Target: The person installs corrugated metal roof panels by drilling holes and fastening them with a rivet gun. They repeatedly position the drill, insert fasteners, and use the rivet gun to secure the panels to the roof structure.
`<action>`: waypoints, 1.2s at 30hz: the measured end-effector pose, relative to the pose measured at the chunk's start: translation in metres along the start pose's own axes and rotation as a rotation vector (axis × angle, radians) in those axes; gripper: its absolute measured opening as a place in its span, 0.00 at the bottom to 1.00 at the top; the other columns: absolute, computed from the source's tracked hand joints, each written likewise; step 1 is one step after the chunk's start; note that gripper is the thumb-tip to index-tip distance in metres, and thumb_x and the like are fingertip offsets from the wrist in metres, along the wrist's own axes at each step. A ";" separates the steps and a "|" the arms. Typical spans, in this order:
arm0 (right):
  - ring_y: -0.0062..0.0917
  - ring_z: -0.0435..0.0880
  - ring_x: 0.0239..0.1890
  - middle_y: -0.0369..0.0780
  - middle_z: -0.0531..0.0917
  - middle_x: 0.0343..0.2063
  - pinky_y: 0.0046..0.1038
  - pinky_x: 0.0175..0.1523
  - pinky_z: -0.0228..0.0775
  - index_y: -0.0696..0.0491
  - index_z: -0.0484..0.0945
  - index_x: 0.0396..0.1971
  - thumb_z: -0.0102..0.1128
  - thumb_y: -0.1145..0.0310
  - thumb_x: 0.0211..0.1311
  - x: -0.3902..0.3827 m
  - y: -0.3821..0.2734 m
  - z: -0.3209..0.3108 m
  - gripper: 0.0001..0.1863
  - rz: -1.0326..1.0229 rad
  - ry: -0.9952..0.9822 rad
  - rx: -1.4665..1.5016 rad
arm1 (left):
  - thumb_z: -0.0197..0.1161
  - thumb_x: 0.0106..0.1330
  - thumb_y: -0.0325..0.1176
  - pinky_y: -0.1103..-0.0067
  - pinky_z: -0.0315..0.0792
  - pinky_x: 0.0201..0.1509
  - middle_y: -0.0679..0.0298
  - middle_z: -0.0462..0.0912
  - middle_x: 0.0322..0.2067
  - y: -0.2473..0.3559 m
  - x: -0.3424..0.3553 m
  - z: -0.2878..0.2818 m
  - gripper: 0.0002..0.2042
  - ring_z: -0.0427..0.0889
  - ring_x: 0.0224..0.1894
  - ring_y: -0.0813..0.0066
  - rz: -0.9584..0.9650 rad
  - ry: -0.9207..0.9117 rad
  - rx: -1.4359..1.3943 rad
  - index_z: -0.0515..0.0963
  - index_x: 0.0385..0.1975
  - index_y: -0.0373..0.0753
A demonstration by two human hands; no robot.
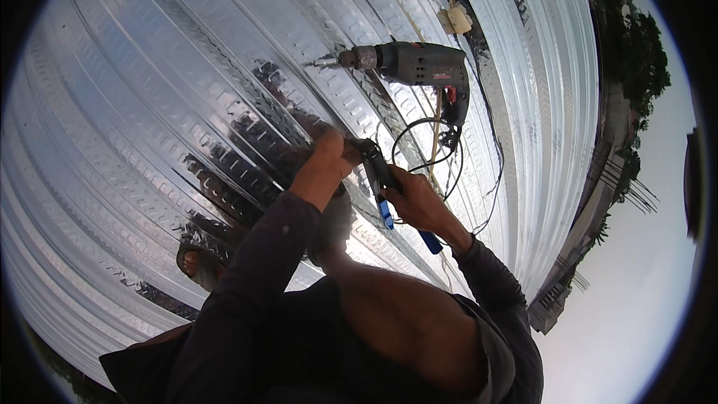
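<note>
My right hand [415, 202] grips a dark hand tool [378, 164] with blue handles, perhaps a riveter, its head pointing up and left. My left hand [329, 157] is closed beside that head; what its fingers hold is hidden. Above both hands a dark corded drill [422, 63] lies on its side on the ribbed, shiny metal sheeting [149, 52], its bit pointing left and its black cable looping down near my right hand.
A pale cord with a cream plug block [454, 19] runs above the drill. My bare leg and sandalled foot [196, 262] rest on the sheeting. Along the right, beyond the sheet edge, are trees [636, 60], a concrete structure with protruding rebar [621, 179] and sky.
</note>
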State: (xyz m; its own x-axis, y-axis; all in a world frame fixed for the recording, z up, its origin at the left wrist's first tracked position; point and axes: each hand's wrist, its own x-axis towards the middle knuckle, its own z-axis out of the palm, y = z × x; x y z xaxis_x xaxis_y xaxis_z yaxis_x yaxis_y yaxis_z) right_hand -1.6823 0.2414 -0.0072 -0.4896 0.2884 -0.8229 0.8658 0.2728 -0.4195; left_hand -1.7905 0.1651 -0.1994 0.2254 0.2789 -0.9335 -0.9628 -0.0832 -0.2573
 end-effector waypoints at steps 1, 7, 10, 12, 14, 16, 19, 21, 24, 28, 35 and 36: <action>0.51 0.83 0.33 0.54 0.82 0.29 0.45 0.40 0.71 0.59 0.75 0.46 0.57 0.68 0.63 0.000 0.000 0.000 0.14 -0.003 0.005 -0.015 | 0.46 0.73 0.29 0.50 0.77 0.50 0.50 0.81 0.39 -0.001 0.003 -0.001 0.11 0.83 0.43 0.51 -0.005 -0.014 0.008 0.73 0.46 0.32; 0.53 0.83 0.35 0.56 0.82 0.29 0.47 0.41 0.71 0.59 0.75 0.46 0.57 0.68 0.63 0.000 -0.004 0.000 0.14 0.055 0.009 -0.014 | 0.46 0.73 0.27 0.51 0.78 0.49 0.47 0.80 0.40 -0.006 0.015 -0.006 0.11 0.83 0.42 0.50 -0.009 -0.059 0.009 0.72 0.47 0.30; 0.52 0.83 0.35 0.56 0.82 0.29 0.47 0.41 0.71 0.59 0.75 0.45 0.57 0.67 0.63 0.003 -0.009 0.000 0.14 0.068 0.007 -0.018 | 0.46 0.73 0.26 0.52 0.79 0.48 0.47 0.80 0.39 -0.007 0.026 -0.010 0.10 0.83 0.41 0.50 0.031 -0.051 -0.029 0.71 0.48 0.29; 0.52 0.83 0.35 0.56 0.82 0.29 0.48 0.41 0.71 0.59 0.74 0.45 0.57 0.68 0.63 0.003 -0.008 0.000 0.14 0.068 0.003 -0.029 | 0.46 0.72 0.25 0.53 0.80 0.47 0.47 0.79 0.39 -0.007 0.030 -0.010 0.10 0.83 0.40 0.50 0.021 -0.029 -0.068 0.70 0.48 0.29; 0.52 0.82 0.35 0.56 0.81 0.29 0.48 0.41 0.70 0.60 0.74 0.44 0.56 0.68 0.62 0.004 -0.009 0.001 0.13 0.054 -0.006 -0.023 | 0.46 0.72 0.25 0.53 0.80 0.47 0.48 0.79 0.39 -0.008 0.033 -0.011 0.09 0.82 0.39 0.50 0.042 -0.032 -0.036 0.70 0.47 0.30; 0.53 0.82 0.35 0.57 0.81 0.29 0.49 0.41 0.70 0.60 0.74 0.42 0.56 0.69 0.62 0.004 -0.010 0.003 0.12 0.051 -0.006 -0.024 | 0.46 0.72 0.25 0.53 0.80 0.46 0.48 0.78 0.38 -0.007 0.036 -0.013 0.09 0.82 0.38 0.51 0.047 -0.021 -0.028 0.71 0.46 0.30; 0.47 0.80 0.29 0.53 0.79 0.24 0.46 0.36 0.69 0.61 0.74 0.41 0.55 0.70 0.62 0.008 -0.007 0.007 0.11 0.019 0.028 -0.030 | 0.47 0.73 0.26 0.53 0.79 0.45 0.49 0.79 0.38 -0.004 0.036 -0.014 0.08 0.82 0.36 0.53 0.025 -0.010 -0.033 0.71 0.45 0.30; 0.33 0.78 0.17 0.46 0.76 0.15 0.38 0.28 0.68 0.61 0.75 0.40 0.56 0.70 0.63 0.013 0.002 0.013 0.11 -0.058 0.078 -0.027 | 0.48 0.73 0.29 0.53 0.78 0.44 0.52 0.79 0.37 -0.003 0.029 -0.013 0.08 0.82 0.35 0.55 0.002 -0.035 -0.012 0.72 0.44 0.32; 0.38 0.82 0.19 0.50 0.79 0.17 0.40 0.29 0.69 0.62 0.75 0.39 0.57 0.70 0.63 0.020 0.011 0.019 0.11 -0.199 0.139 -0.178 | 0.48 0.75 0.39 0.54 0.76 0.44 0.58 0.79 0.38 -0.012 0.008 -0.010 0.12 0.81 0.38 0.59 -0.031 -0.026 0.097 0.73 0.45 0.38; 0.41 0.83 0.20 0.53 0.81 0.21 0.40 0.30 0.72 0.62 0.75 0.34 0.58 0.69 0.63 0.035 -0.003 0.018 0.10 -0.114 0.081 -0.117 | 0.39 0.76 0.59 0.66 0.74 0.46 0.66 0.82 0.39 -0.059 -0.029 -0.001 0.24 0.79 0.42 0.68 0.124 0.091 0.054 0.76 0.45 0.47; 0.46 0.85 0.28 0.52 0.84 0.26 0.45 0.35 0.74 0.61 0.74 0.45 0.58 0.66 0.64 0.029 0.006 0.023 0.15 -0.065 0.117 -0.239 | 0.37 0.74 0.67 0.73 0.71 0.49 0.64 0.79 0.40 -0.147 -0.029 -0.052 0.34 0.78 0.42 0.73 0.088 -0.075 0.162 0.76 0.49 0.40; 0.49 0.86 0.36 0.53 0.85 0.33 0.48 0.41 0.74 0.59 0.72 0.51 0.60 0.63 0.63 0.016 -0.001 0.027 0.21 -0.108 0.152 -0.341 | 0.36 0.74 0.67 0.73 0.71 0.49 0.63 0.79 0.41 -0.149 -0.008 -0.062 0.35 0.78 0.42 0.73 0.102 -0.092 0.170 0.75 0.51 0.39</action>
State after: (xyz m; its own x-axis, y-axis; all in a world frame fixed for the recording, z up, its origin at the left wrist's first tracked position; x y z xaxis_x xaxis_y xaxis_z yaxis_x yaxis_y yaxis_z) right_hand -1.6884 0.2210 -0.0300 -0.6082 0.3671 -0.7038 0.7367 0.5913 -0.3282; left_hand -1.6396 0.1163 -0.1687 0.1184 0.3639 -0.9239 -0.9930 0.0452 -0.1095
